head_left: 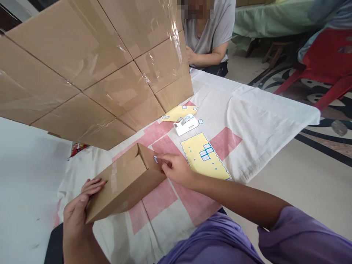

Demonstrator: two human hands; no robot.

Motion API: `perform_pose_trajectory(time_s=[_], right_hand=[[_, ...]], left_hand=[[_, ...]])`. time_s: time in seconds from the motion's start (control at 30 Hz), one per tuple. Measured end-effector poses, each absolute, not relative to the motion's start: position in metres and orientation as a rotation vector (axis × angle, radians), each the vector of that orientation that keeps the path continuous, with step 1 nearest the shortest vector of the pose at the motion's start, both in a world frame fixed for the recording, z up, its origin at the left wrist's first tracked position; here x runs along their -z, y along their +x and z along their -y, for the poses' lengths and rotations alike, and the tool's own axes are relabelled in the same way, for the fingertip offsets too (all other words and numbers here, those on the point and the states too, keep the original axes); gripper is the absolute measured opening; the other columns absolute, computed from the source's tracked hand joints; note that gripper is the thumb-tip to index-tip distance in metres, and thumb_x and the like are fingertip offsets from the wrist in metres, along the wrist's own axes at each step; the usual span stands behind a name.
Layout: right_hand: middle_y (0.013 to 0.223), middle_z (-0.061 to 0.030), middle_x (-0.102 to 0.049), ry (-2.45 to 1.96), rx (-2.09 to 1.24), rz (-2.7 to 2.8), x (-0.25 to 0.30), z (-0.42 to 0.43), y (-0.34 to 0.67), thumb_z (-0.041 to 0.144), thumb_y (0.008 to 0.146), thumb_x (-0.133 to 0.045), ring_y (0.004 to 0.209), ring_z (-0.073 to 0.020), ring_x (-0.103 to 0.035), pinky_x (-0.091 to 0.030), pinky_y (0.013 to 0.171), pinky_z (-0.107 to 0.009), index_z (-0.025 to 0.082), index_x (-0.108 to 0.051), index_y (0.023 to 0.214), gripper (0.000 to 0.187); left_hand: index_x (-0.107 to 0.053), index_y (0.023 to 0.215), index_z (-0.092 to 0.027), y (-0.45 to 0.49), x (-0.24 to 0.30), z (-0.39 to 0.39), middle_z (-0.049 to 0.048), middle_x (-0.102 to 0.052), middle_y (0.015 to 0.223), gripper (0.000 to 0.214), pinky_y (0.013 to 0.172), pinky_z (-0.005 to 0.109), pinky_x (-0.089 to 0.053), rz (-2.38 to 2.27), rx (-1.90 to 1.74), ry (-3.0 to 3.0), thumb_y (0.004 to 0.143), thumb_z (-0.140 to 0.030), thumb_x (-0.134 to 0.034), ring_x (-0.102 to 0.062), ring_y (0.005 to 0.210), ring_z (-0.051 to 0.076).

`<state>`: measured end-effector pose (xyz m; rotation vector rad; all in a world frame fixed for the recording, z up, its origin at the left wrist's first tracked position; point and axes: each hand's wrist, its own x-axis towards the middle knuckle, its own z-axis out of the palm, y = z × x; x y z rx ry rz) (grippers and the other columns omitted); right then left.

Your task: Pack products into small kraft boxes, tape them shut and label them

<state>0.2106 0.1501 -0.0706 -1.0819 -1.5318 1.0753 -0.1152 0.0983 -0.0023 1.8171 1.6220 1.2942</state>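
Observation:
A closed brown cardboard box (121, 183) lies on the cloth-covered table, with a strip of clear tape along its top. My left hand (82, 205) grips its near left end, thumb and fingers on the top and edge. At the far right end, a small white sticker (156, 159) shows against the cardboard. My right hand (177, 169) pinches at this sticker with thumb and forefinger; the fingers hide part of it. To the right of that hand lies a yellow sheet (196, 146) with several blue-edged white stickers (206, 152).
A tall stack of taped cardboard boxes (107, 88) stands at the back left. Beside it are a white tape dispenser (187, 126) and a second yellow sheet (176, 113). A person (209, 44) sits across the table (264, 121). A red chair (327, 58) stands at right.

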Motion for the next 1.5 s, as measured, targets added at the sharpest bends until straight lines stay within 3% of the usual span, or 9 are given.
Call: perform_pose_trajectory(time_s=[0.27,0.4,0.97,1.13,1.33,1.5], right_hand=[[0.116,0.0027,-0.077,-1.057,-1.045,1.531,0.074,-0.150,0.210,0.010,0.082,-0.055,0.093,-0.0193,-0.074,-0.056,0.086,-0.031,0.030,-0.079,0.109,0.041],[0.115,0.0029,-0.077,-1.054,-1.035,1.533,0.076,-0.151,0.209,0.010,0.082,-0.055,0.095,-0.0197,-0.074,-0.057,0.088,-0.032,0.030,-0.079,0.108,0.041],[0.118,0.0038,-0.077,-1.077,-1.072,1.564,0.075,-0.149,0.209,0.013,0.086,-0.054,0.087,-0.0171,-0.075,-0.059,0.080,-0.031,0.029,-0.078,0.116,0.041],[0.119,0.0023,-0.077,-1.064,-1.077,1.560,0.073,-0.150,0.209,0.013,0.086,-0.056,0.092,-0.0182,-0.076,-0.060,0.084,-0.031,0.026,-0.078,0.115,0.039],[0.119,0.0021,-0.077,-1.034,-1.074,1.539,0.079,-0.154,0.207,0.018,0.089,-0.061,0.101,-0.0208,-0.076,-0.059,0.095,-0.035,0.029,-0.078,0.114,0.033],[0.113,0.0005,-0.079,-1.014,-1.072,1.527,0.082,-0.158,0.206,0.022,0.092,-0.061,0.098,-0.0211,-0.076,-0.059,0.092,-0.035,0.028,-0.079,0.109,0.025]], left_hand=[[-0.074,0.079,-0.028,-0.113,0.003,-0.096,0.0012,-0.079,0.097,0.022,0.125,0.064,-0.028,-1.747,-1.301,1.788,0.081,-0.045,-0.061,-0.065,0.121,0.034],[-0.075,0.080,-0.029,-0.113,0.004,-0.096,-0.0014,-0.079,0.096,0.020,0.126,0.061,-0.028,-1.700,-1.320,1.801,0.082,-0.042,-0.060,-0.066,0.119,0.031],[-0.076,0.082,-0.027,-0.113,0.006,-0.096,-0.0018,-0.079,0.098,0.017,0.127,0.060,-0.024,-1.617,-1.343,1.822,0.083,-0.036,-0.061,-0.064,0.120,0.029],[-0.079,0.076,-0.024,-0.116,0.016,-0.102,0.0028,-0.079,0.088,0.022,0.124,0.055,-0.028,-1.509,-1.558,1.792,0.082,-0.036,-0.061,-0.068,0.105,0.027],[-0.080,0.080,-0.025,-0.116,0.018,-0.103,0.0009,-0.080,0.092,0.021,0.124,0.048,-0.028,-1.451,-1.550,1.800,0.084,-0.031,-0.061,-0.067,0.107,0.024],[-0.081,0.080,-0.025,-0.112,0.016,-0.103,0.0012,-0.079,0.092,0.021,0.124,0.048,-0.030,-1.448,-1.567,1.803,0.084,-0.030,-0.060,-0.068,0.105,0.024]])
